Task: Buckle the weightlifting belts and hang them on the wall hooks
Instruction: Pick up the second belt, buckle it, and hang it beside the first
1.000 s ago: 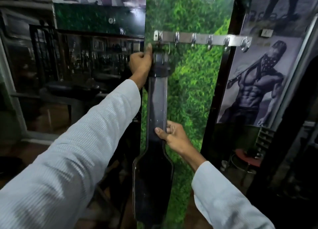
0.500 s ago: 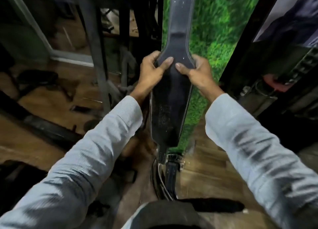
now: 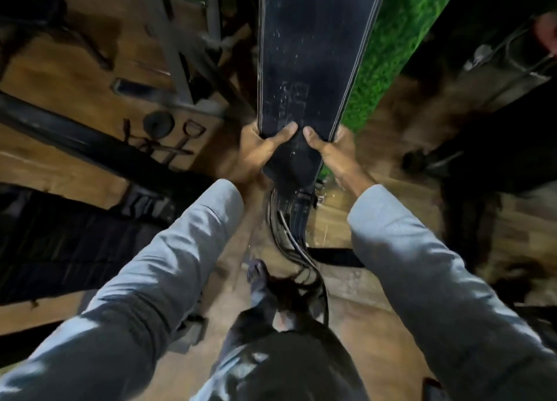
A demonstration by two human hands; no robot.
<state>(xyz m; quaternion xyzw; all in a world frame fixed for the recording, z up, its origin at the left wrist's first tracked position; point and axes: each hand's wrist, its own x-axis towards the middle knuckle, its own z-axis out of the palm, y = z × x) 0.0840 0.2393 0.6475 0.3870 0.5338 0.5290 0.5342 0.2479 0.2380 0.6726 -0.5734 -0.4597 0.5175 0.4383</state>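
Setting: a gym. Evidence: black leather weightlifting belt (image 3: 307, 54) hanging against artificial-grass wall panel (image 3: 388, 48); metal equipment frame (image 3: 168, 42), cable-machine handles (image 3: 180, 141) on wood-look floor (image 3: 60, 78).

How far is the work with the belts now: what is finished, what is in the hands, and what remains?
Done, apparently: one black belt hangs in front of the grass panel; its hook is out of view. In hand: the left hand and right hand grip its lower end. Left: more belts lie on the floor below, not yet hung.
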